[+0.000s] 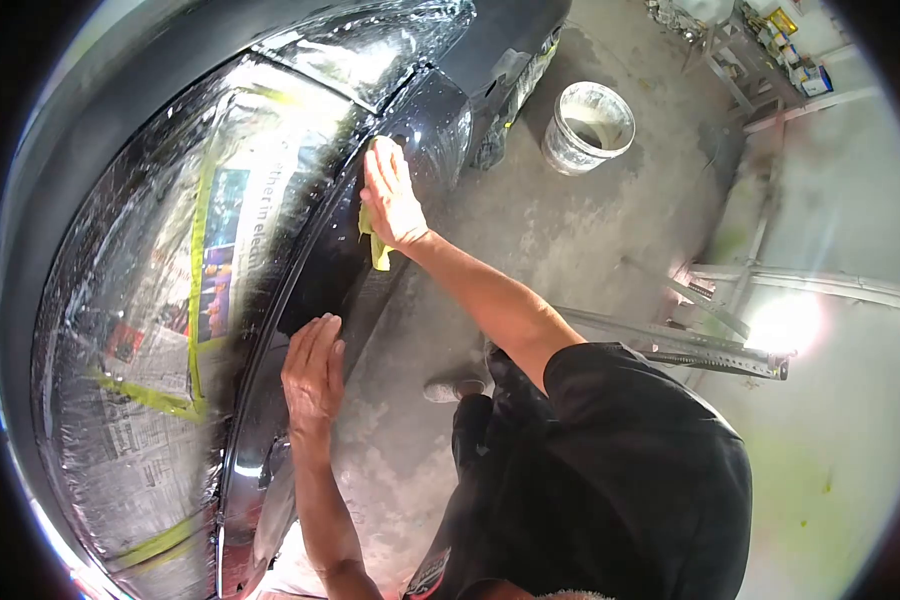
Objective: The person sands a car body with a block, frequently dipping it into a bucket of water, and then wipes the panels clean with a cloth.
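Note:
A glossy black car panel curves along below windows covered with newspaper, clear film and yellow masking tape. My right hand presses a yellow-green cloth against this panel near its upper end, and the cloth's loose edge hangs below the palm. Lower down, my left hand rests on the same panel with its fingers stretched out and nothing in it. Part of the cloth is hidden under my right hand.
A white, stained bucket stands on the concrete floor beyond the car. At the far right are a metal rail, a bright lamp and a stand with several small items. My shoe is on the floor beside the car.

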`<action>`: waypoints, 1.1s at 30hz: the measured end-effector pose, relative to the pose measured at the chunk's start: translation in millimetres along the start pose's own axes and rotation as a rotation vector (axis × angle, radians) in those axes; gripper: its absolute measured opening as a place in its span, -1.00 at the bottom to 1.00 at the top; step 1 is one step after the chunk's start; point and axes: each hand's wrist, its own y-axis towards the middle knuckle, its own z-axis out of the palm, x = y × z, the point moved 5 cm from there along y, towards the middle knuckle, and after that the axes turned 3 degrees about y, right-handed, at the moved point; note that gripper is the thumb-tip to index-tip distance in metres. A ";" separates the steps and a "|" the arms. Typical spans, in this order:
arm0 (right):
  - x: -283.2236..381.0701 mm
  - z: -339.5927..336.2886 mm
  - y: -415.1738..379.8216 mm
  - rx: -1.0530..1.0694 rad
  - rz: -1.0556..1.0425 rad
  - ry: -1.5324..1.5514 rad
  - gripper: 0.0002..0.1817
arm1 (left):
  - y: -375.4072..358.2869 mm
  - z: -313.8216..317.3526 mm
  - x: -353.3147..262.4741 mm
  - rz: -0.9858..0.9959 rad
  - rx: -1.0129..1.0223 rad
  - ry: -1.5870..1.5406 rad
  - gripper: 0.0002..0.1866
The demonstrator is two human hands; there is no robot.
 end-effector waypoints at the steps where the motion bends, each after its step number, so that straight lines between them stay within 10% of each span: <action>1: -11.0 -3.3 4.2 -0.058 0.066 0.067 -0.27 | 10.4 4.6 -1.7 0.021 0.018 0.020 -0.71; 20: -113.1 -65.0 -45.5 -0.101 0.226 0.065 -0.25 | 197.4 132.4 42.0 0.706 0.296 0.534 -0.59; 28: -244.7 -188.8 -110.0 -0.017 0.473 -0.254 -0.49 | 203.8 141.4 41.2 0.659 0.316 0.545 -0.48; 33: -360.6 -248.1 -109.4 0.020 0.297 -0.570 -0.27 | 205.3 144.5 40.3 0.607 0.378 0.638 -0.47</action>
